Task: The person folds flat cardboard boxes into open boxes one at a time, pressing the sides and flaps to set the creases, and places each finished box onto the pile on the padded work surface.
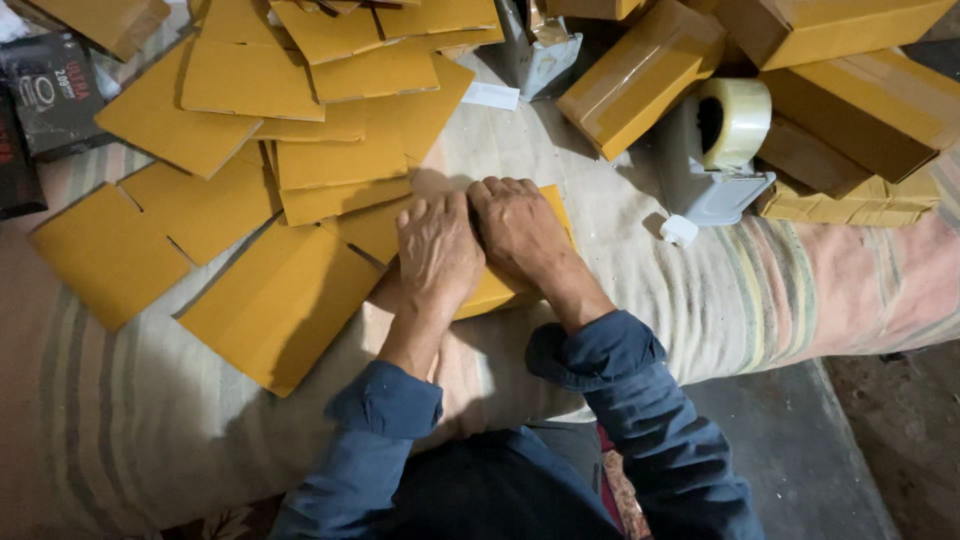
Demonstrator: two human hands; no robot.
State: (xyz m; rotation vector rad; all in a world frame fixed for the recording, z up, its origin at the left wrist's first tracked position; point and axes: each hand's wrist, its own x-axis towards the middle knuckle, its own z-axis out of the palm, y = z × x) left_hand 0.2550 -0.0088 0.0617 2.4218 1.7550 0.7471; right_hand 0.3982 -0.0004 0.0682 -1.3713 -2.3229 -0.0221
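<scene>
My left hand (436,248) and my right hand (518,228) lie side by side, palms down, pressing on a small yellow-brown cardboard box (497,290) on a striped cloth. The fingers curl over the box's far edge. Most of the box is hidden under my hands; only its near and right edges show. Both arms wear blue sleeves.
Several flat yellow cardboard blanks (280,300) are spread to the left and behind. Taped-up boxes (640,75) are piled at the back right. A grey tape dispenser (715,150) with a clear tape roll stands right of my hands. Black packages (50,90) lie far left. The striped cloth (780,290) covers the surface.
</scene>
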